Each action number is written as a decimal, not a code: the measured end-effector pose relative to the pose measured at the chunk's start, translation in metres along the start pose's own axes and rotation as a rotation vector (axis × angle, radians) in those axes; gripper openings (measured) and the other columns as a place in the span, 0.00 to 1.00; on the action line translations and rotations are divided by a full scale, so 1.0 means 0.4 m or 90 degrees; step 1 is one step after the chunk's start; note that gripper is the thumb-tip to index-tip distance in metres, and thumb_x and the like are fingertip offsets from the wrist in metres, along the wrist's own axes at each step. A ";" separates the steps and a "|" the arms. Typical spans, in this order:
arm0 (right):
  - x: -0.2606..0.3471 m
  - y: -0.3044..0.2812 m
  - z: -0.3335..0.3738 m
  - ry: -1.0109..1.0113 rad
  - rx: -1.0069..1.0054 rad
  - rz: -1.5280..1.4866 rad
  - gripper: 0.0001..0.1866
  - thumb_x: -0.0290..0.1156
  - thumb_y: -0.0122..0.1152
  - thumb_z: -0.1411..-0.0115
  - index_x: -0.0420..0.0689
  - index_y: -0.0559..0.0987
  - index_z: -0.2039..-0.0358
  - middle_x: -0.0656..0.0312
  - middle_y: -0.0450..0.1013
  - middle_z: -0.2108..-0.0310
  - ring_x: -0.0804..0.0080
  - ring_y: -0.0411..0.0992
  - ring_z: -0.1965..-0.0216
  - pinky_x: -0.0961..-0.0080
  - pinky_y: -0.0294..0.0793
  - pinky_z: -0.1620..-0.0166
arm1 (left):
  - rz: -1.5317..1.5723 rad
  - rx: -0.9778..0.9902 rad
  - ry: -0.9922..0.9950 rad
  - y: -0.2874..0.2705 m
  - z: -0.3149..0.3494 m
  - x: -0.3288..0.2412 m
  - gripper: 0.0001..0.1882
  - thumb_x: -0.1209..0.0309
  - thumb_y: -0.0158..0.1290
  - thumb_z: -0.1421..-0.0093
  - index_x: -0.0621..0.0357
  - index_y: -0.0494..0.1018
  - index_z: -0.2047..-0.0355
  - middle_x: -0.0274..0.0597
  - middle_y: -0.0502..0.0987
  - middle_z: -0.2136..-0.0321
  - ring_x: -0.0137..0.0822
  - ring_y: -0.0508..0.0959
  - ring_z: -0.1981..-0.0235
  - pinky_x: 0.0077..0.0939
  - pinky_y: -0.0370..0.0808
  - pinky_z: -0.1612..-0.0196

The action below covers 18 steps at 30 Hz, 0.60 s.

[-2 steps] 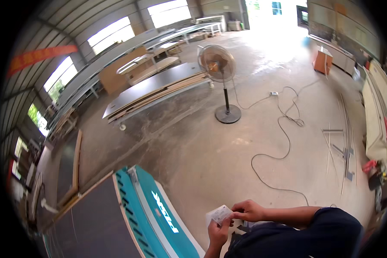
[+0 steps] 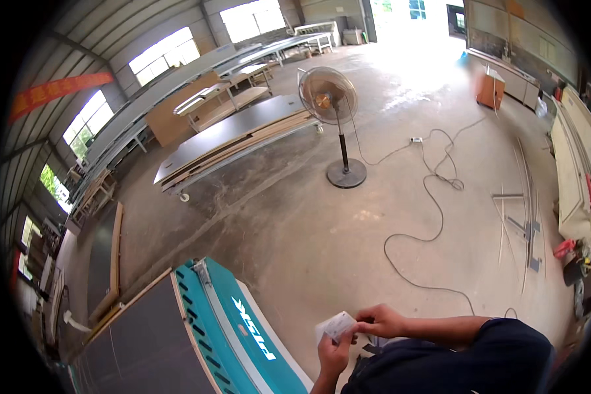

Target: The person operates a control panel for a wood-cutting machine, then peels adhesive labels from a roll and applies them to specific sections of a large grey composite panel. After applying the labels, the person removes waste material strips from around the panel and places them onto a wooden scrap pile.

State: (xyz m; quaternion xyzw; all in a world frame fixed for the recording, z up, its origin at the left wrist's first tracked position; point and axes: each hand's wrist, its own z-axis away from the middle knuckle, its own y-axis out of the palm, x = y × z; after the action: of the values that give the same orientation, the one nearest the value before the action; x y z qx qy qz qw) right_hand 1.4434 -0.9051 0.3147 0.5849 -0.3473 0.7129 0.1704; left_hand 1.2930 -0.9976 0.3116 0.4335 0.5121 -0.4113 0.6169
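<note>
Low in the picture, right of centre, my left hand (image 2: 333,355) is closed on a small white card-like piece (image 2: 337,326) with faint print on it. I cannot tell whether it is a card or a flat packet. My right hand (image 2: 381,321) comes in from the right, its fingers pinched at the card's right edge. To the left of both hands stands a teal machine (image 2: 240,322) with a grey strip and a row of dark slots. A dark panel (image 2: 144,328) lies against its slotted side.
A pedestal fan (image 2: 346,173) stands ahead, its cable (image 2: 433,240) winding over the floor. Beyond lies a low wheeled table stacked with boards (image 2: 236,134). Thin metal strips (image 2: 527,223) lie on the right, near leaning panels (image 2: 574,171). An orange cabinet (image 2: 490,90) stands far right.
The view has shifted very slightly, so the background sits a little further left. Both hands keep their hold on the card, almost unmoved.
</note>
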 end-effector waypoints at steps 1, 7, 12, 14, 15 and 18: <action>-0.021 -0.023 -0.074 0.011 -0.039 -0.044 0.12 0.35 0.59 0.44 0.40 0.77 0.65 0.60 0.75 0.75 0.78 0.71 0.74 0.78 0.71 0.68 | -0.039 -0.001 -0.035 -0.012 -0.092 -0.007 0.08 0.77 0.51 0.43 0.67 0.71 0.63 0.40 0.77 0.73 0.29 0.76 0.75 0.21 0.74 0.70; -0.118 -0.142 -0.488 0.064 -0.151 -0.277 0.12 0.29 0.58 0.44 0.37 0.74 0.60 0.64 0.73 0.73 0.81 0.69 0.71 0.81 0.71 0.64 | 0.005 0.013 0.042 -0.172 -0.595 -0.075 0.12 0.76 0.49 0.42 0.65 0.63 0.59 0.43 0.75 0.69 0.30 0.75 0.73 0.23 0.73 0.69; -0.095 -0.180 -0.915 0.066 -0.077 -0.230 0.13 0.29 0.59 0.45 0.36 0.75 0.61 0.65 0.72 0.73 0.82 0.68 0.70 0.81 0.70 0.64 | -0.005 -0.072 0.061 -0.361 -0.900 -0.159 0.15 0.74 0.51 0.41 0.64 0.61 0.56 0.43 0.74 0.68 0.29 0.75 0.73 0.23 0.74 0.68; -0.060 -0.176 -1.090 -0.010 -0.005 -0.181 0.13 0.29 0.59 0.45 0.36 0.74 0.61 0.65 0.72 0.73 0.81 0.68 0.71 0.81 0.69 0.65 | 0.041 -0.126 0.073 -0.448 -0.998 -0.175 0.15 0.75 0.51 0.41 0.64 0.61 0.55 0.43 0.74 0.68 0.29 0.75 0.72 0.24 0.75 0.68; -0.040 -0.179 -1.178 -0.038 0.021 -0.140 0.13 0.30 0.59 0.45 0.36 0.74 0.61 0.65 0.72 0.74 0.81 0.68 0.71 0.81 0.69 0.66 | 0.058 -0.151 0.074 -0.488 -1.049 -0.181 0.15 0.75 0.50 0.41 0.64 0.61 0.55 0.43 0.74 0.68 0.29 0.75 0.72 0.24 0.75 0.68; 0.013 -0.173 -1.481 -0.123 0.090 -0.104 0.11 0.30 0.58 0.43 0.36 0.74 0.63 0.64 0.72 0.73 0.80 0.68 0.71 0.80 0.68 0.65 | 0.083 -0.211 0.115 -0.639 -1.249 -0.184 0.15 0.75 0.51 0.41 0.64 0.61 0.55 0.43 0.75 0.67 0.30 0.75 0.72 0.23 0.75 0.69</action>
State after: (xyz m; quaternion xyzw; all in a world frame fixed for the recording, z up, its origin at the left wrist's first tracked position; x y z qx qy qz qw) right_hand 1.0631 -0.4461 0.2957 0.6876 -0.2619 0.6599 0.1521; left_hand 0.9021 -0.5884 0.3056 0.3932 0.5970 -0.2400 0.6568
